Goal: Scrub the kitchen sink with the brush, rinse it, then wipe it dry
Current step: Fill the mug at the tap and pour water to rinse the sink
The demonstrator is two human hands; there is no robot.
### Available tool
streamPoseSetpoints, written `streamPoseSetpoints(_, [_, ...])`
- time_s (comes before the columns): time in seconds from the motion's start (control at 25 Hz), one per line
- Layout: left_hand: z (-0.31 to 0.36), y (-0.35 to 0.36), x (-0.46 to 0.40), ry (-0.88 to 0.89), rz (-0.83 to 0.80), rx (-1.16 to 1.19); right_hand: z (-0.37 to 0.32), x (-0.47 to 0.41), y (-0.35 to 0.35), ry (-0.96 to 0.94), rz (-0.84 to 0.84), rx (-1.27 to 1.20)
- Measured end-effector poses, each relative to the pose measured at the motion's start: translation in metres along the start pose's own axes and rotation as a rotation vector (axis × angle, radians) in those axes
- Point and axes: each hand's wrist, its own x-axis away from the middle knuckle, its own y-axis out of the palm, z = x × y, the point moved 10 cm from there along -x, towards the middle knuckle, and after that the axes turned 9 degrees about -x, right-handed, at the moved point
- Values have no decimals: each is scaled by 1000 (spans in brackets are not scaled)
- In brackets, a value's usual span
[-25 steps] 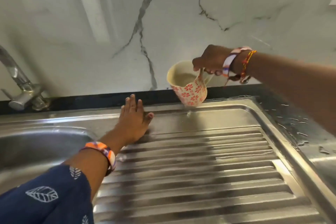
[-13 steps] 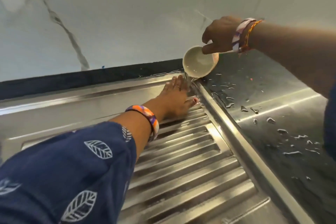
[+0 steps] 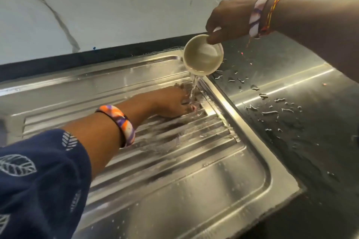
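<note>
Sink drainboard (image 3: 174, 180), ribbed stainless steel set in the dark desk (image 3: 291, 114), during rinsing. Right hand (image 3: 231, 19) has its grip closed on the handle of a tilted cup (image 3: 203, 55), from which a water stream (image 3: 193, 89) falls at the drainboard's far right corner. Left hand (image 3: 169, 103) lies flat, fingers extended, holding nothing, under the stream. Judged handling: the steel is rigid, fixed and slick when wet; the cup is light but breakable, best kept by its handle.

Steel sink drainboard (image 3: 174, 190), ribbed, wet, set flush in worktop; tilted cream cup (image 3: 203, 55) above its right corner, pouring thin water stream (image 3: 193, 89).
</note>
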Motion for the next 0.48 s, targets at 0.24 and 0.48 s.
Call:
streamPoseSetpoints(0.24, [35, 18, -1, 24, 20, -85, -13, 43, 7, -32, -11, 162])
streamPoseSetpoints(0.48, [90, 35, 17, 163, 35, -80, -28, 98, 29, -57, -121, 407])
